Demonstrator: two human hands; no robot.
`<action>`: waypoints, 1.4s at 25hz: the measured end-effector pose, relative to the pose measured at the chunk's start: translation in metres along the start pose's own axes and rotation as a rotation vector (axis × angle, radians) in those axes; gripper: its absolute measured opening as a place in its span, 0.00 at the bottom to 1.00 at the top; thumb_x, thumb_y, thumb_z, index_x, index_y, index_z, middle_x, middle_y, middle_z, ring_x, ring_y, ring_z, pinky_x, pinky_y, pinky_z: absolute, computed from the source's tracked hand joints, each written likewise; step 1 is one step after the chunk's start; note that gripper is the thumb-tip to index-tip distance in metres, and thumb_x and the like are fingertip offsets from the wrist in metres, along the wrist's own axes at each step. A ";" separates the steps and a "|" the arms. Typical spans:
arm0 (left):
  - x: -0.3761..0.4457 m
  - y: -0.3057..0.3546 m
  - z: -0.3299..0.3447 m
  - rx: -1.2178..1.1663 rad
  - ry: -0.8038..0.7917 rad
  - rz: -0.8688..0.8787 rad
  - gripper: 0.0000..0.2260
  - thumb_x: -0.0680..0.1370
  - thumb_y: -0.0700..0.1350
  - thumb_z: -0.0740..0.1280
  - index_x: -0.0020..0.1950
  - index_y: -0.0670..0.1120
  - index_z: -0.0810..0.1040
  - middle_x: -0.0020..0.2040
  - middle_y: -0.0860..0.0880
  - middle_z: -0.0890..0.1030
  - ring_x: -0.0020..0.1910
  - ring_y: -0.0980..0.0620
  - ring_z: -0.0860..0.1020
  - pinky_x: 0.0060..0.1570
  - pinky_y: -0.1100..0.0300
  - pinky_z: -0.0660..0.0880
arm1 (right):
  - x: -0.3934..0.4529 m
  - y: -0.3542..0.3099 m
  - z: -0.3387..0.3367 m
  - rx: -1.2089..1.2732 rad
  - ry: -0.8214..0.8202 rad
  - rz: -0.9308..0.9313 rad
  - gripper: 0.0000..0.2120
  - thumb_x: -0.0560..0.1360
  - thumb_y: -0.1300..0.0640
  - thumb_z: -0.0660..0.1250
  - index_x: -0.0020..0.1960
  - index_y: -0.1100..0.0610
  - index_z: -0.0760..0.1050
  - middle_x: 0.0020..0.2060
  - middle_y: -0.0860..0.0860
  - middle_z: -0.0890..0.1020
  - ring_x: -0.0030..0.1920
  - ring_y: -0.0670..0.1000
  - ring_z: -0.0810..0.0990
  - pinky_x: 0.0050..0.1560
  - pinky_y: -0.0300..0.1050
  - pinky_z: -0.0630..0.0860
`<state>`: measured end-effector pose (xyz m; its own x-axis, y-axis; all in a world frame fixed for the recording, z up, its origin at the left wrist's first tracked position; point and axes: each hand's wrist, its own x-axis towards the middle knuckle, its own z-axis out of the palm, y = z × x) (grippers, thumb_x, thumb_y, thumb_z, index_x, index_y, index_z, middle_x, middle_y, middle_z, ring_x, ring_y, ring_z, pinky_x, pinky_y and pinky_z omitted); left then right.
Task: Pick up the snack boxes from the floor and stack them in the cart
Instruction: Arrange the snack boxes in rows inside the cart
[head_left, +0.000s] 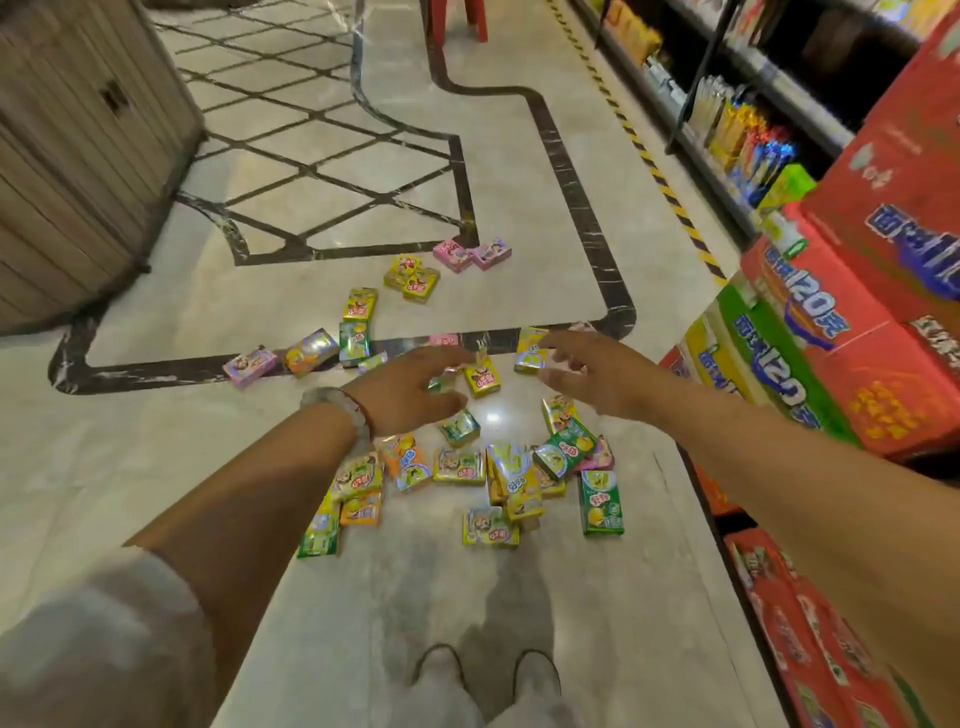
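Observation:
Several small snack boxes lie scattered on the marble floor: a dense cluster (511, 470) near my feet, a yellow box (482, 378) between my hands, pink boxes (471, 254) farther off, and a pink one (250, 367) at the left. My left hand (415, 387) hovers over the boxes with fingers spread and relaxed, holding nothing. My right hand (592, 371) reaches out beside it, fingers loosely extended near a yellow box (530, 349), also empty. No cart is in view.
Stacked red and green cartons (841, 332) stand along the right. Behind them runs a shelf of goods (743, 130). A beige ribbed counter (78, 156) fills the upper left. Red stool legs (457, 21) stand at the far end. My shoes (488, 670) are at the bottom.

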<state>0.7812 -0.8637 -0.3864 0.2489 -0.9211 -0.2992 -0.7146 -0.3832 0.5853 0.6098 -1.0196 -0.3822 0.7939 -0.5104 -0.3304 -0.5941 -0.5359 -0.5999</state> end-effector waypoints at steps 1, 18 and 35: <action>0.018 -0.020 0.017 0.006 -0.015 -0.002 0.23 0.78 0.44 0.64 0.72 0.49 0.64 0.71 0.49 0.66 0.68 0.51 0.68 0.57 0.68 0.62 | 0.020 0.018 0.019 0.011 0.016 0.019 0.22 0.78 0.50 0.62 0.71 0.52 0.66 0.62 0.53 0.72 0.54 0.47 0.71 0.43 0.37 0.69; 0.246 -0.354 0.457 0.181 -0.215 -0.149 0.25 0.78 0.50 0.64 0.73 0.50 0.63 0.71 0.50 0.68 0.69 0.50 0.67 0.61 0.66 0.59 | 0.268 0.415 0.414 -0.023 0.093 0.302 0.31 0.77 0.46 0.64 0.75 0.56 0.60 0.69 0.57 0.70 0.68 0.58 0.68 0.64 0.48 0.67; 0.262 -0.376 0.526 0.478 -0.403 -0.207 0.33 0.63 0.66 0.71 0.60 0.49 0.70 0.56 0.48 0.75 0.59 0.46 0.71 0.54 0.54 0.67 | 0.266 0.434 0.454 0.749 0.200 0.475 0.24 0.71 0.48 0.72 0.63 0.56 0.73 0.54 0.53 0.83 0.48 0.52 0.83 0.50 0.48 0.80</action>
<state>0.7711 -0.9252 -1.0816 0.2142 -0.6982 -0.6831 -0.9131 -0.3914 0.1139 0.6218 -1.0824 -1.0615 0.4078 -0.7107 -0.5732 -0.5581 0.3028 -0.7725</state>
